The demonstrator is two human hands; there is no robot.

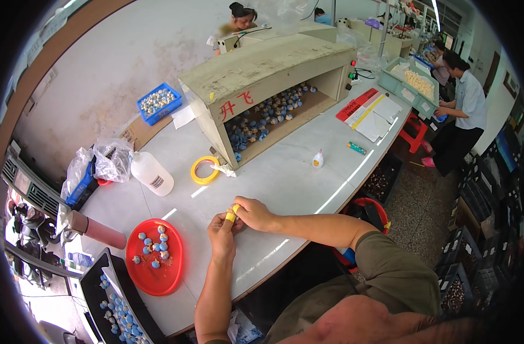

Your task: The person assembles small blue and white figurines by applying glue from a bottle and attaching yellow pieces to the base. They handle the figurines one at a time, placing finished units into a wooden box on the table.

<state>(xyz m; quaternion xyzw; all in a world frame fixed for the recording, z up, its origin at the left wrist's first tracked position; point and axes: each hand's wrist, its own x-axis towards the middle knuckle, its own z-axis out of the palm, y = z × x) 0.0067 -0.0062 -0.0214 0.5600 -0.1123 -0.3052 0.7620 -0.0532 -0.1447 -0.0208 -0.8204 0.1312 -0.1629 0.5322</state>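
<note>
Above the near part of the grey table, my left hand (220, 228) and my right hand (254, 214) meet. Their fingers pinch small yellow pieces that look like tape (231, 217); whether these are wrapped round the fingertips I cannot tell. Beyond the hands lies a roll of yellow tape (199, 180) with a crumpled white scrap beside it. To the left of my left hand, a red plate (150, 282) carries several small blue-and-beige round figures (156, 247). A small white glue bottle (317, 159) stands ahead and to the right.
A beige metal box (262, 69) with an open front holds many blue figures. Around the table are a black crate (139, 304), a white plastic bottle (152, 173), a pink flask (101, 231), a blue basket (161, 118) and a green crate (397, 92). Co-workers are at the back and right.
</note>
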